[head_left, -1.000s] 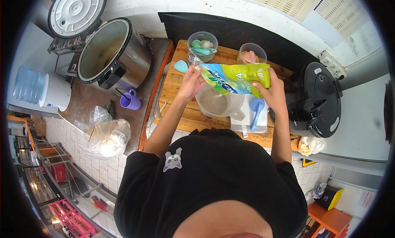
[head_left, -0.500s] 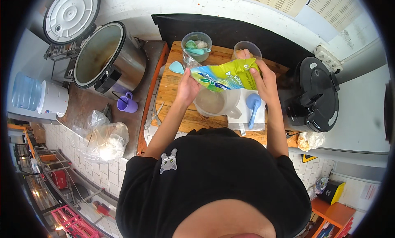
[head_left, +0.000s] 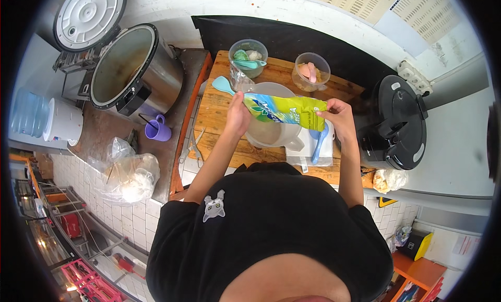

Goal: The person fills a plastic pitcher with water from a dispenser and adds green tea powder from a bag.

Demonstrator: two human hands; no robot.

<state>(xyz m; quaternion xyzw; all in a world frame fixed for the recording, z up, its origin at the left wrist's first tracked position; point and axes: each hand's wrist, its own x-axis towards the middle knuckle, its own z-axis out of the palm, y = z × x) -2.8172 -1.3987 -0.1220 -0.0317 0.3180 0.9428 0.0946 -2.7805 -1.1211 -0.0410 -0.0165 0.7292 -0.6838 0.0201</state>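
Note:
A green and blue foil packet [head_left: 284, 110] stretches between my hands, above a translucent plastic pitcher [head_left: 265, 134] on the wooden table. My left hand [head_left: 238, 115] grips the packet's left end, and my right hand [head_left: 338, 117] pinches its right end. Under the packet's right end, a blue scoop [head_left: 317, 145] lies on a flat white item [head_left: 297, 157], partly hidden. Behind my left hand stands a clear tub [head_left: 249, 50] with green and white contents and a turquoise spoon across it. Another turquoise utensil [head_left: 223, 85] rests at its left.
Another clear tub [head_left: 311, 69] with pink and tan contents stands at the back. A black lidded cooker [head_left: 399, 122] sits right. To the left are a large open steel pot [head_left: 167, 67], a purple mug [head_left: 158, 129] and a plastic bag [head_left: 133, 179]. Scissors [head_left: 194, 148] lie at the table's left edge.
The packet has levelled out as its right end came down, and its face has turned. My right hand has lowered and shifted to a pinch on the packet's corner.

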